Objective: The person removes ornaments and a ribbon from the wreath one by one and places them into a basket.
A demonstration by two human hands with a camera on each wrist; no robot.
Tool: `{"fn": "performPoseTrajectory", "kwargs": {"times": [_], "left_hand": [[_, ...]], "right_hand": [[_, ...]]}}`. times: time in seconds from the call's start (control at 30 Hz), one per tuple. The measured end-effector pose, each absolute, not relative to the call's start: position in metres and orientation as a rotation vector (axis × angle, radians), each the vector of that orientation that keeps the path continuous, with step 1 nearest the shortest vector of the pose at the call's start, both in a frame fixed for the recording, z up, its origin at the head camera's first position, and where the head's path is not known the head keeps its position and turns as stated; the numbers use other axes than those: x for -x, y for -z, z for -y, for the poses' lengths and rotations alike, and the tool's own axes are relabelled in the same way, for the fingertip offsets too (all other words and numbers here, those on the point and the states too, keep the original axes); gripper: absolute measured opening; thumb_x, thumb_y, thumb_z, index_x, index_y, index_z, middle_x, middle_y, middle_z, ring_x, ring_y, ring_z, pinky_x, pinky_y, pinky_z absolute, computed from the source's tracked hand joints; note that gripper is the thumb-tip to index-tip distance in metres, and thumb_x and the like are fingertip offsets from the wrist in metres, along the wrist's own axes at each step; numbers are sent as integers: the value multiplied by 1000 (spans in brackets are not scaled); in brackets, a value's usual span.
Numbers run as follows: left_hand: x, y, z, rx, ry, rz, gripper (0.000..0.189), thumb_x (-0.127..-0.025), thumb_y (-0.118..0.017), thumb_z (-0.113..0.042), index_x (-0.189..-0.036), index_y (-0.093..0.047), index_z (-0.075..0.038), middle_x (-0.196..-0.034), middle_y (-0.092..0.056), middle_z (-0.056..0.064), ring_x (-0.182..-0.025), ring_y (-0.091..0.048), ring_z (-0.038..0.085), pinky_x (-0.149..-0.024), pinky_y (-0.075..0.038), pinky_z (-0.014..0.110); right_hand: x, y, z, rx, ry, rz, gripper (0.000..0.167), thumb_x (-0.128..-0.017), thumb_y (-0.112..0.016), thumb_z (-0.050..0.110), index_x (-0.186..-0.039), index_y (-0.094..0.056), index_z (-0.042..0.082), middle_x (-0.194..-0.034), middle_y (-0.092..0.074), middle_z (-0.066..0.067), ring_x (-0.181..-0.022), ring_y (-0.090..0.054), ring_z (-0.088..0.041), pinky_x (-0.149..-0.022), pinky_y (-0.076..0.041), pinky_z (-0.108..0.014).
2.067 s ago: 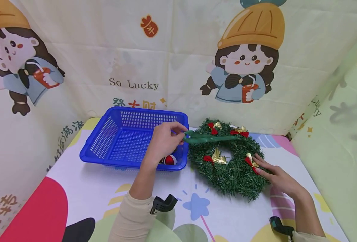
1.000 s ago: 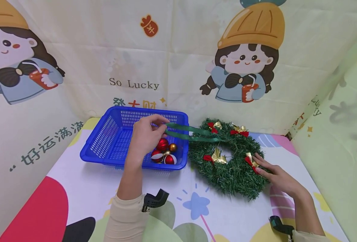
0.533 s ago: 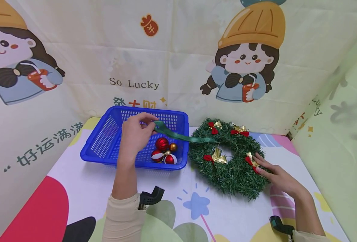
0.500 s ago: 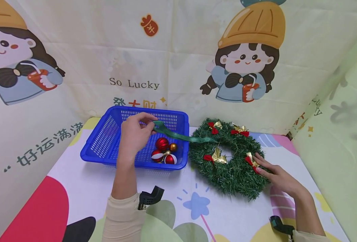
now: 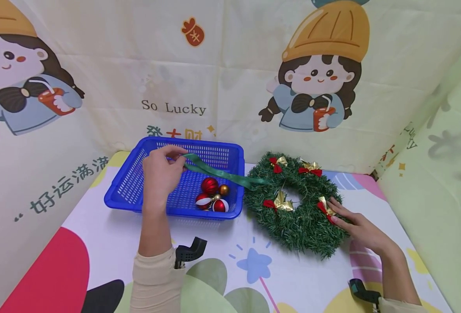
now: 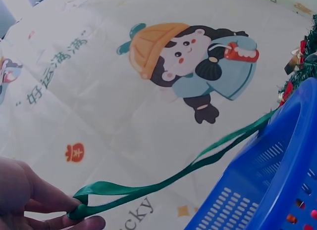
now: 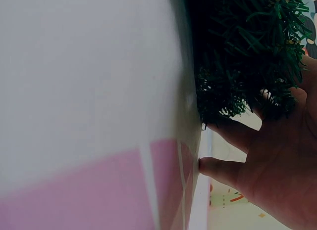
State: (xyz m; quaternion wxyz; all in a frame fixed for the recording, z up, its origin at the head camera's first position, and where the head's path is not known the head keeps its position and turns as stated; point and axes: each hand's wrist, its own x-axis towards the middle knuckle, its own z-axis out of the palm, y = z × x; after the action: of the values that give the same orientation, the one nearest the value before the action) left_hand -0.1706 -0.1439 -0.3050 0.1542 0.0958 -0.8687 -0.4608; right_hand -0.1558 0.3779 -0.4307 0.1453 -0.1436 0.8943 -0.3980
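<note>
My left hand (image 5: pixel 160 171) pinches a green ribbon (image 5: pixel 222 174) above the blue basket. From the fingers the ribbon runs right, over the basket's rim, to the upper left of the wreath. In the left wrist view the ribbon (image 6: pixel 158 185) forms a long narrow loop, its end between thumb and fingers. The green wreath (image 5: pixel 304 232) lies on the table, decorated with red and gold bows (image 5: pixel 281 202). My right hand (image 5: pixel 365 232) rests on its right side with fingers extended, beside one bow. In the right wrist view, that hand (image 7: pixel 282 156) spreads against the wreath's underside edge.
The blue plastic basket (image 5: pixel 114 198) stands left of the wreath. Several red, white and gold baubles (image 5: pixel 209 186) lie in its right half. A printed cloth wall (image 5: pixel 234 78) rises close behind both. The patterned tablecloth (image 5: pixel 214 237) stretches in front.
My left hand has moved left from the basket's right rim to over its middle, drawing the ribbon out across the basket and uncovering the baubles. My right hand and the wreath have stayed put.
</note>
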Motion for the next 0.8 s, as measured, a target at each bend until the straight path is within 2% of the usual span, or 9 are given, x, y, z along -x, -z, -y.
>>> {"fn": "performPoseTrajectory", "kwargs": {"times": [0.23, 0.8], "left_hand": [[169, 305, 151, -341, 1358, 2475, 24, -104, -63, -15, -123, -76, -10, -107, -67, 14, -89, -78, 27, -67, -55, 15], [167, 308, 167, -452, 1365, 2436, 28, -106, -59, -16, -129, -73, -10, -116, -66, 16, -92, -79, 27, -65, -53, 10]], "right_hand": [[157, 430, -378, 422, 1164, -2570, 60, -109, -54, 28, -164, -32, 15, -175, -6, -11, -155, -4, -56, -110, -15, -82], [156, 431, -378, 417, 1166, -2567, 60, -109, -55, 28, -164, -33, 14, -175, -6, -11, -155, -3, -56, -110, -15, -82]]}}
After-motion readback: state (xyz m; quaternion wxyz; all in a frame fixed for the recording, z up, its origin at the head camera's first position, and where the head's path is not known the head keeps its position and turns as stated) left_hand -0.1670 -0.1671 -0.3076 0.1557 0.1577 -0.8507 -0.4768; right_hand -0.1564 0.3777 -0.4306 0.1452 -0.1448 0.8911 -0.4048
